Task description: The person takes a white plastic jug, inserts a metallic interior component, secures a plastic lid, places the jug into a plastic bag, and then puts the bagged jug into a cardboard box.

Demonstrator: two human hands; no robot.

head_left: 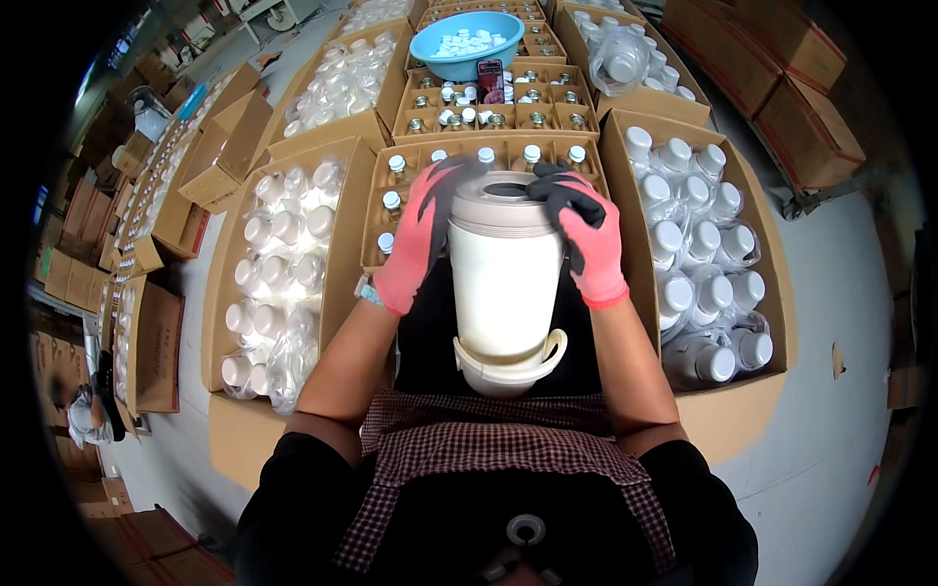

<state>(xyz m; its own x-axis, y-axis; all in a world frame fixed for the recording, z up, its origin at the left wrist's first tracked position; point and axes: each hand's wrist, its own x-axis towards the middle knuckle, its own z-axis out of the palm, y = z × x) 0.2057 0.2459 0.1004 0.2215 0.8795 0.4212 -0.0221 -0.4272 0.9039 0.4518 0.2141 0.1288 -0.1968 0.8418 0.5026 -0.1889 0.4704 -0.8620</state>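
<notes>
At the frame's centre, pink-and-black gloved left hand (429, 223) and right hand (586, 232) flank a cream cylindrical plastic container (503, 288), grip unclear; positioning seems the step, next calling for steadiness

Single view: fisheye on my head, aimed down and forward, close above the white tapered plastic jug (506, 293).

Ctr bright, even; L hand (426, 230) partly motion-blurred; edges bent, soft; 4 corners black.
</notes>
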